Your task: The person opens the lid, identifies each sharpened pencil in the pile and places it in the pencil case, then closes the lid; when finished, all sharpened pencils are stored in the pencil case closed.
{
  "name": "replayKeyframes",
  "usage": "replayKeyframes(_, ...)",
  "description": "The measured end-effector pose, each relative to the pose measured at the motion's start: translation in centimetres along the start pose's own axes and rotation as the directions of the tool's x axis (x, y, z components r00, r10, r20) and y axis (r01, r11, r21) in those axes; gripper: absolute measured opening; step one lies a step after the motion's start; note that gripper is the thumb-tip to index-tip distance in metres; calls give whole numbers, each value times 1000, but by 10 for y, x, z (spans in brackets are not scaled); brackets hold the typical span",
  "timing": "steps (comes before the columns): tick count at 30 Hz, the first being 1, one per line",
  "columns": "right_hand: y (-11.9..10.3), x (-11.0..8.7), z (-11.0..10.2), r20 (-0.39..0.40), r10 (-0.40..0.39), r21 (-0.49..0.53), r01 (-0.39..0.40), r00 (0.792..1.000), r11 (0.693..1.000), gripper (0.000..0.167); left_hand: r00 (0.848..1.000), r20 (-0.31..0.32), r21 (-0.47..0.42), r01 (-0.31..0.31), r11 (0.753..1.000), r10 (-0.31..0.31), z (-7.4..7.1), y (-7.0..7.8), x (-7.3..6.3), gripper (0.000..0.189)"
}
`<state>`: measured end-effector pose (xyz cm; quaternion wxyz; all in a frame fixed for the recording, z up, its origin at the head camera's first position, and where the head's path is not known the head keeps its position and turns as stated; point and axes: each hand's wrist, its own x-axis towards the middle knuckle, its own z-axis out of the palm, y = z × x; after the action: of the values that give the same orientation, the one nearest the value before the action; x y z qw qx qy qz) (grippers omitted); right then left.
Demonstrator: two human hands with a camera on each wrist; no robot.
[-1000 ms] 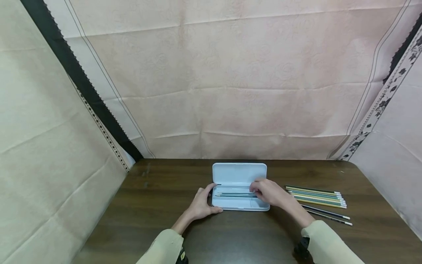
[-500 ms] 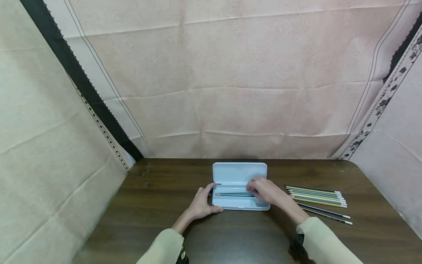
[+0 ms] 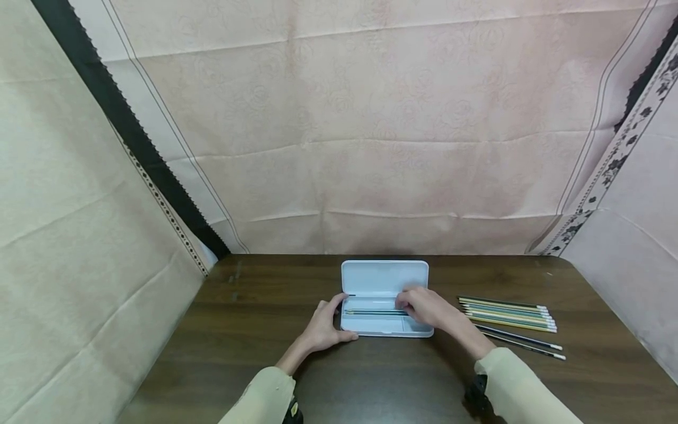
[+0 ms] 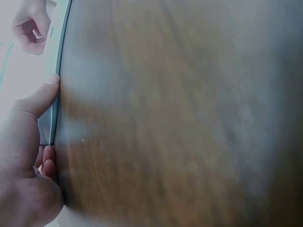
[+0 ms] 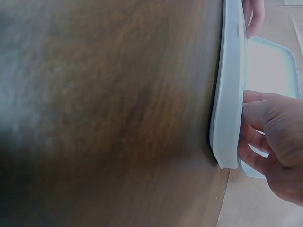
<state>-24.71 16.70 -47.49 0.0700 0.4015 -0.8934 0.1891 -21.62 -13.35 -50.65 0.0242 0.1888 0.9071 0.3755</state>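
A light blue pencil case (image 3: 371,331) lies on the table with its lid (image 3: 385,277) raised at the back. My left hand (image 3: 324,328) grips the case's left end, thumb on the front edge and fingers at the back corner. Inside the tray lie a few thin pencils (image 3: 371,312), points to the left. My right hand (image 3: 424,305) reaches in from the right, its curled fingers pinching the pencils at their right end, which the hand covers. In the right wrist view the fingertips (image 5: 247,113) dip behind the case's front wall (image 5: 229,94).
To the right lies a row of several green and yellow pencils (image 3: 508,315) with white ends. Two dark pencils (image 3: 521,340) lie apart in front of it, near my right forearm. A cloth wall (image 3: 397,147) rises behind the brown table (image 3: 254,353).
My right hand has shifted slightly left inside the case, and the pencils with it. The left hand keeps its grip on the case's left end.
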Motion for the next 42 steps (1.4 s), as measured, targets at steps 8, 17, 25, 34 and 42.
replayKeyframes(8, 8, -17, -17, -69, 40, 19, -39, 997, 999, 16, 1000, -4, 14, 3, 1000, -3, 0, -2, -1, 91)
replayKeyframes(17, 38, -76, -57, -271, -5, 6, 7, 963, 1000, 25, 1000, -1, 9, 8, 1000, -8, -2, -1, 4, 91)
replayKeyframes(25, 58, -135, -69, -313, 6, -80, -33, 950, 996, 32, 1000, -4, 14, -8, 1000, 8, -1, -2, 0, 92)
replayKeyframes(34, 79, -174, -74, -292, 101, -85, -131, 951, 988, 35, 1000, -7, 17, -22, 1000, 22, 1, -3, 1, 92)
replayKeyframes(42, 94, -191, -73, -295, 121, -108, -159, 948, 981, 38, 1000, -10, 6, -24, 1000, 24, 0, -2, 1, 91)
